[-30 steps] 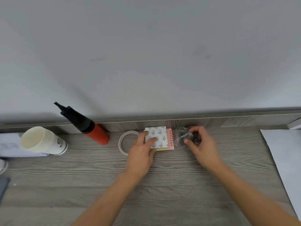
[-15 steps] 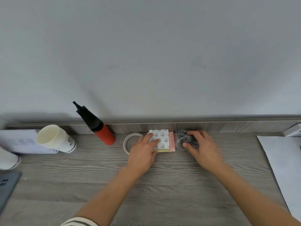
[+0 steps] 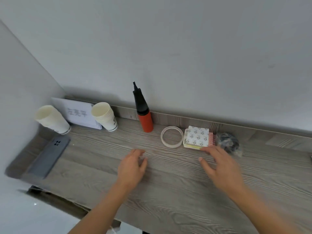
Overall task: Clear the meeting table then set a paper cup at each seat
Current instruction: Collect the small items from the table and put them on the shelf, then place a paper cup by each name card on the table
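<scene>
Over the grey wood-grain surface (image 3: 168, 191), your left grip (image 3: 133, 166) and right grip (image 3: 219, 166) hang released, fingers loose, holding nothing. The right one's fingertips (image 3: 203, 149) lie just beside a white patterned notepad with a pink edge (image 3: 196, 137); blur hides whether they touch. A nested stack of cream paper cups (image 3: 50, 119) stands in the back-left corner, and a second stack of cups (image 3: 104, 116) stands past a white lettered card (image 3: 79, 114). Expect them to be light, thin-walled and easily crushed. Circle a stack gently at mid-wall, then peel single cups off by the rim.
</scene>
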A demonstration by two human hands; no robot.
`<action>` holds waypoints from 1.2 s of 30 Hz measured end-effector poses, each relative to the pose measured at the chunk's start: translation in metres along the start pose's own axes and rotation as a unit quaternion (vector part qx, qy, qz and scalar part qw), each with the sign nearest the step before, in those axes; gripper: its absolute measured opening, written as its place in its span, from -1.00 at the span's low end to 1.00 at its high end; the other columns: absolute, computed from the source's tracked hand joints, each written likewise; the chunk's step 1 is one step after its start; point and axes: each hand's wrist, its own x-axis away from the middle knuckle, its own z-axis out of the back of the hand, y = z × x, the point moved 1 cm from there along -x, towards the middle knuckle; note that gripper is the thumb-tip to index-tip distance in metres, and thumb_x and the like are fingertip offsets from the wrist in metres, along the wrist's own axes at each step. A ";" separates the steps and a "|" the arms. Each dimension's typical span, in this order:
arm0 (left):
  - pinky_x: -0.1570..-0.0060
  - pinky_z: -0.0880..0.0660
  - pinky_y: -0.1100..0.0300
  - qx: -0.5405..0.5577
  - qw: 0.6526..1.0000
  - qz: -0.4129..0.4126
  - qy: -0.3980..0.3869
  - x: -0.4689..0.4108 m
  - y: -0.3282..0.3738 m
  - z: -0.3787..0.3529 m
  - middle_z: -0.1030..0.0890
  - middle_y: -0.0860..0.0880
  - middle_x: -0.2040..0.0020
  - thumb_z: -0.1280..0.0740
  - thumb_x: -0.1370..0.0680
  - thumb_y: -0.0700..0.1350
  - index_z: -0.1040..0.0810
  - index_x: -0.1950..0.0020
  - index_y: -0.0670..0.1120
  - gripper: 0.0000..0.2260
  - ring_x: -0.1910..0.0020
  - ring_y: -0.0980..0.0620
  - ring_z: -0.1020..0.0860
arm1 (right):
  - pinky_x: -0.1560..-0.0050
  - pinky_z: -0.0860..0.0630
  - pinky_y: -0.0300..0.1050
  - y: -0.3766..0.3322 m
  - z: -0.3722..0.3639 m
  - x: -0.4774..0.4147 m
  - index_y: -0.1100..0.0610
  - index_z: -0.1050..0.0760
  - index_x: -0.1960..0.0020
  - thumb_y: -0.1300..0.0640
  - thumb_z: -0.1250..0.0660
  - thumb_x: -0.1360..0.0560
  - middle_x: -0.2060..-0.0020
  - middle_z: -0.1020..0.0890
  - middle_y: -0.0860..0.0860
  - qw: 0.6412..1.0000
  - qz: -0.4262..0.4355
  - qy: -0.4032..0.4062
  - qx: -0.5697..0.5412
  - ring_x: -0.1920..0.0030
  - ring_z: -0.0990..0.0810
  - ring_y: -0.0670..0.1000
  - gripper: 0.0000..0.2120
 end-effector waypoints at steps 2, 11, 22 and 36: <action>-0.05 -0.46 0.13 0.051 0.995 0.075 0.039 -0.008 -0.028 0.021 -0.62 -0.10 -0.14 -0.38 -0.52 -0.16 -0.54 -0.25 -0.16 -0.69 -0.03 -0.04 -0.57 | 0.06 -0.49 -0.15 -0.021 -0.017 0.000 0.03 -0.59 -0.15 0.05 -0.43 -0.47 0.02 -0.59 -0.14 0.999 0.015 -0.025 -0.019 0.02 -0.61 -0.03 -0.74; -0.10 -0.44 0.06 0.196 0.956 0.180 0.120 -0.095 -0.111 0.081 -0.52 -0.13 -0.19 -0.49 -0.44 0.00 -0.34 -0.38 -0.19 -0.38 -0.16 -0.11 -0.52 | -0.08 -0.53 -0.11 -0.113 -0.114 -0.024 -0.05 -0.55 -0.17 -0.08 -0.33 -0.49 -0.07 -0.58 -0.13 0.993 0.029 -0.110 0.018 -0.10 -0.58 -0.05 -0.72; -0.17 -0.49 0.05 0.280 0.934 0.154 0.159 -0.107 -0.118 0.055 -0.59 -0.10 -0.23 -0.51 -0.42 -0.09 -0.37 -0.33 -0.15 -0.45 -0.20 -0.06 -0.56 | -0.36 -0.25 0.01 -0.137 -0.165 -0.002 -0.02 -0.50 -0.32 -0.19 -0.14 -0.53 -0.39 -0.46 -0.01 0.981 0.032 -0.077 0.178 -0.41 -0.40 0.06 -0.54; -0.03 -0.32 0.31 0.336 0.924 0.122 0.140 -0.152 -0.093 0.051 -0.56 -0.16 -0.24 -0.57 -0.36 -0.12 -0.37 -0.27 -0.24 -0.40 -0.23 -0.13 -0.52 | -0.50 -0.01 0.08 -0.146 -0.162 -0.007 -0.09 -0.21 -0.52 -0.25 0.00 -0.58 -0.55 -0.17 -0.04 0.969 0.003 -0.144 0.200 -0.56 -0.07 -0.01 -0.45</action>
